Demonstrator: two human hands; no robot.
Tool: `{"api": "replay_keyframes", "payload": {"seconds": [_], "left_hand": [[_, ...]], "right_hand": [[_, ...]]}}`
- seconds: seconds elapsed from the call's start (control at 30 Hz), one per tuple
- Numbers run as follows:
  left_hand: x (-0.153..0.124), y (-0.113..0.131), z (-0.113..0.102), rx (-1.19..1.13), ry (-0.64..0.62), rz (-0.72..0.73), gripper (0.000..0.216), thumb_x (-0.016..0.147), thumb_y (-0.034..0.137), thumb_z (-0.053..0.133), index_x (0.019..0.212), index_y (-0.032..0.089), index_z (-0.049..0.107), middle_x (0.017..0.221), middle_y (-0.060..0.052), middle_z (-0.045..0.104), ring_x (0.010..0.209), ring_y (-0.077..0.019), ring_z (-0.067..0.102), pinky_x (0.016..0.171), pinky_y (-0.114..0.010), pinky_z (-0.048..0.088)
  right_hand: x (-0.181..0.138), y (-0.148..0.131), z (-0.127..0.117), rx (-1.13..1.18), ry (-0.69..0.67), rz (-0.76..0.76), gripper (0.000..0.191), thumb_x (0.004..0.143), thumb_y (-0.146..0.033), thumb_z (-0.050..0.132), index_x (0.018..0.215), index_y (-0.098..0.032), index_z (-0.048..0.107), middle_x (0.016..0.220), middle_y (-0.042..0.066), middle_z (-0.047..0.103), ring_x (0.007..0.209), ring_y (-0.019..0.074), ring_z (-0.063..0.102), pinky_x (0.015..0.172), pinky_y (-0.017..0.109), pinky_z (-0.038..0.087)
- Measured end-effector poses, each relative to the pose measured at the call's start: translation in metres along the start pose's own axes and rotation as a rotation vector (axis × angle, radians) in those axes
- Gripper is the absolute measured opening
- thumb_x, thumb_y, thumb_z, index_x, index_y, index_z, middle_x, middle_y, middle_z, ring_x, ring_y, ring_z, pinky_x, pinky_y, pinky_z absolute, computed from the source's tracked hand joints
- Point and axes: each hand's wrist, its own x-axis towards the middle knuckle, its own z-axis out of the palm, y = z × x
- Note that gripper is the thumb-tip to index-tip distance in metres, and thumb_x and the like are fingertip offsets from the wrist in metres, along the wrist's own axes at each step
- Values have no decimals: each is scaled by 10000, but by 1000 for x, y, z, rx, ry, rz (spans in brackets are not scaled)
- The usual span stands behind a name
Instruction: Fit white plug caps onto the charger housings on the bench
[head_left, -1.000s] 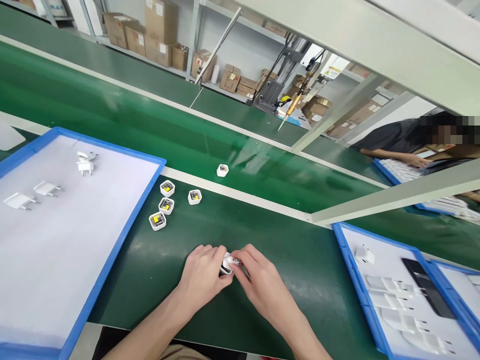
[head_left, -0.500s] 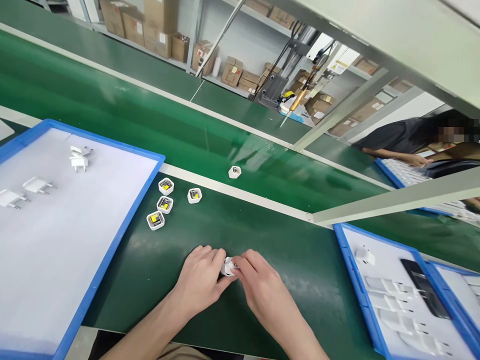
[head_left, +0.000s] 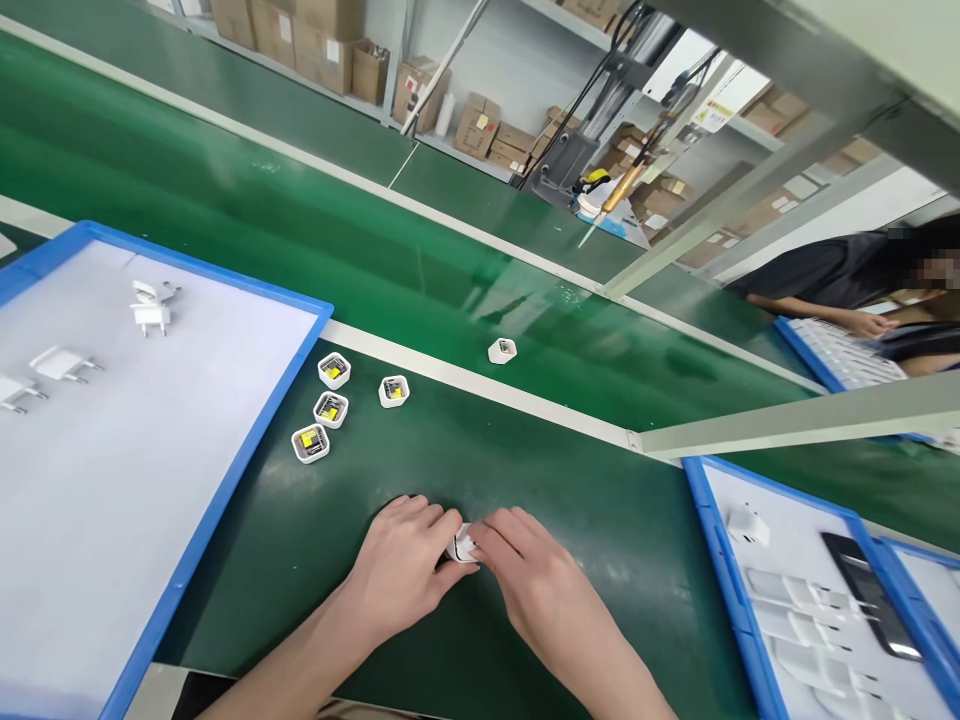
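My left hand (head_left: 401, 572) and my right hand (head_left: 536, 585) meet over the green table near its front edge. Between their fingertips they pinch one small white charger housing (head_left: 463, 546), mostly hidden by the fingers. Several open white housings with yellow parts inside (head_left: 321, 408) stand on the table to the upper left of my hands. One more housing (head_left: 502, 350) lies on the green conveyor belt beyond the white strip.
A blue-rimmed tray (head_left: 225, 490) with white lining and a few white plug parts (head_left: 152, 305) lies at left. Another blue tray (head_left: 712, 560) with white parts and a dark flat object (head_left: 870, 595) sits at right. A co-worker (head_left: 840, 275) works at far right. Shelves with boxes stand behind.
The single housing on the conveyor has travelled to the right. My hands stay together on the small housing, pressing closer around it. The view has shifted slightly.
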Motion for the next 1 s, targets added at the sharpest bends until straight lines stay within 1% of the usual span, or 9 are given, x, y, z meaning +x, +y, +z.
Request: {"api": "replay_keyframes", "payload": {"seconds": [0.1,0.27,0.37,0.63,0.7,0.8,0.87,0.93,1.0], "left_hand": [[1,0,0,3,-5,10,262,961,388,640,834,220,483,774,30,594,740,-187,517,705,-331,323],[1,0,-2,11,-19,26,246,965,373,633,835,217,493,773,23,593,736,-186,515,695,-328,318],[0,-1,-2,15,-15,35,262,973,376,615,817,213,483,750,21,584,719,-184,502,681,-326,306],[1,-1,-2,32,11,41,316,995,427,597,795,205,494,736,26,596,713,-168,515,683,-320,326],[0,0,-4,32,25,37,344,993,451,602,780,200,504,721,24,591,700,-159,517,678,-308,338],[-4,2,-8,-7,-2,11,393,976,508,614,750,196,534,680,22,573,677,-147,529,657,-277,369],[-10,2,-10,-61,-21,23,397,973,566,587,799,210,604,661,25,573,660,-144,548,641,-258,405],[-17,-3,-10,-131,-15,48,393,992,599,522,947,238,671,689,28,609,669,-139,593,648,-240,466],[-21,-11,-7,-182,-1,31,401,1016,589,460,1099,261,675,765,28,670,699,-129,655,649,-210,521]], "right_hand": [[0,1,0,-12,-7,-22,287,994,14,377,986,-160,606,863,50,552,722,194,430,636,322,337],[-2,-2,2,-22,45,-65,312,1020,2,341,1018,-127,626,832,49,556,713,190,408,654,324,337],[-2,-5,5,-30,58,-51,353,1022,11,311,976,-123,634,814,50,554,708,186,397,652,324,328],[-9,8,25,28,186,-51,297,1036,-46,382,941,-135,649,756,41,541,689,174,396,632,320,329],[-12,12,28,67,200,-53,251,1048,-98,420,997,-146,661,807,49,574,717,173,438,656,318,371],[-19,9,26,210,205,41,183,1061,-199,486,1094,-179,665,1034,93,611,873,183,545,775,326,485],[-26,2,21,329,218,134,150,1060,-228,511,1095,-191,651,1110,100,614,972,187,586,857,331,528],[-37,-1,13,400,242,191,117,1057,-232,526,1094,-195,630,1094,86,642,1014,184,606,901,328,540],[-57,7,1,393,288,254,106,1057,-234,528,1098,-200,620,1095,78,658,1051,183,615,929,327,536]]}}
